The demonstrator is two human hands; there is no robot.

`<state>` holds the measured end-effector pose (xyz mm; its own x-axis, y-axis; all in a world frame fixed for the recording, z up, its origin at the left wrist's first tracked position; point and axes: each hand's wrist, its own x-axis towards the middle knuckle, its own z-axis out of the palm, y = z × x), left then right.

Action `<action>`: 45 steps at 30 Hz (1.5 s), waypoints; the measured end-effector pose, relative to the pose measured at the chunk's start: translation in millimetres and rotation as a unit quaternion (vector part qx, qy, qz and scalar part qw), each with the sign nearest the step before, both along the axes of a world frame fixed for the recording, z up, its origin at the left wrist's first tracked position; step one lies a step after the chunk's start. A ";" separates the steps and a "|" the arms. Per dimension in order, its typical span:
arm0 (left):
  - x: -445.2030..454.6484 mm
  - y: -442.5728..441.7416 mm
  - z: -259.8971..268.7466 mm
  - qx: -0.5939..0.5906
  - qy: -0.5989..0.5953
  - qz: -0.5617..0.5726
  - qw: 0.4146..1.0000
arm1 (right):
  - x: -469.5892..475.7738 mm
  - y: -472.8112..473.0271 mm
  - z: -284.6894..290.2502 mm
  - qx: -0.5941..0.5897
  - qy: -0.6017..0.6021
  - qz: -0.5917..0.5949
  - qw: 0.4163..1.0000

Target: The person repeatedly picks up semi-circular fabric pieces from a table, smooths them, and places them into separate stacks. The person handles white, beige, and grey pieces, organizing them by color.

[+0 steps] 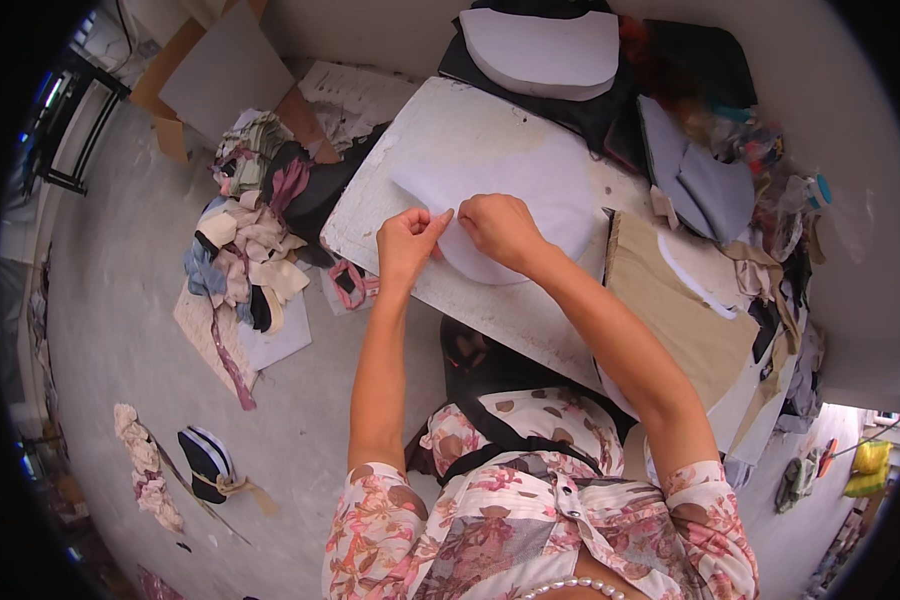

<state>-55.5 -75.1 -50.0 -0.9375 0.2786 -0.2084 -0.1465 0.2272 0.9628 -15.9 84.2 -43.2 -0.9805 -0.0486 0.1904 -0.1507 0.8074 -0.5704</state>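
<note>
A thin white sheet with a rounded edge [547,202], perhaps cloth or interfacing, lies on a worn white tabletop [480,124]. My left hand [409,246] pinches its left edge, thumb pointing to the right. Just across from it, my right hand [499,229] is curled over the sheet, finger and thumb closed at the same edge; its fingertips are partly hidden. Only a small gap separates the two hands.
A stack of white curved pieces [544,52] rests on black material at the back. Tan cloth [667,300] and grey pieces [697,176] lie to the right. Fabric scraps [244,240] are heaped at left, near a cardboard box [166,82]. A tied black-and-white bundle [204,463] is on the floor.
</note>
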 end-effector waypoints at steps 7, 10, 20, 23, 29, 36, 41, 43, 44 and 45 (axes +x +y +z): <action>-0.3 -1.5 -3.2 0.140 -0.082 0.005 0.987 | 1.1 10.4 7.9 0.017 -0.028 -0.040 0.999; -0.8 -4.9 -7.3 0.153 -0.089 0.002 0.984 | 3.6 12.4 11.6 -0.052 -0.024 -0.036 0.998; -2.9 -2.2 -12.1 0.229 -0.074 0.011 0.970 | 5.9 7.1 11.8 -0.063 -0.033 0.009 0.997; -0.3 -1.5 -8.0 0.229 -0.092 0.017 0.969 | 6.8 7.0 11.1 -0.044 0.008 0.018 0.999; -4.0 -5.9 -11.9 0.172 -0.145 -0.022 0.974 | 9.5 7.0 14.7 0.016 0.040 0.038 0.998; -2.6 -1.9 -9.6 0.183 -0.120 -0.033 0.975 | 12.3 8.3 21.2 0.015 0.034 0.012 0.999; -1.7 3.0 -10.5 0.220 -0.129 -0.025 0.967 | 12.8 12.5 25.2 -0.010 0.003 -0.024 1.000; -4.5 2.5 -16.7 0.250 -0.139 -0.027 0.958 | 12.9 14.1 25.3 -0.018 -0.004 -0.035 0.999; -5.0 2.3 -18.7 0.260 -0.141 -0.023 0.955 | 13.3 14.8 25.9 -0.027 -0.004 -0.041 0.999; -4.7 2.9 -16.9 0.270 -0.143 -0.019 0.952 | 13.7 15.9 26.3 -0.036 -0.004 -0.047 0.998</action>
<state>-60.3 -72.2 -66.9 -0.8508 0.4505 -0.2705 -0.4218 -0.2783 0.8629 -2.2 100.1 -16.9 -0.9817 0.0583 0.1813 -0.0702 0.7742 -0.6290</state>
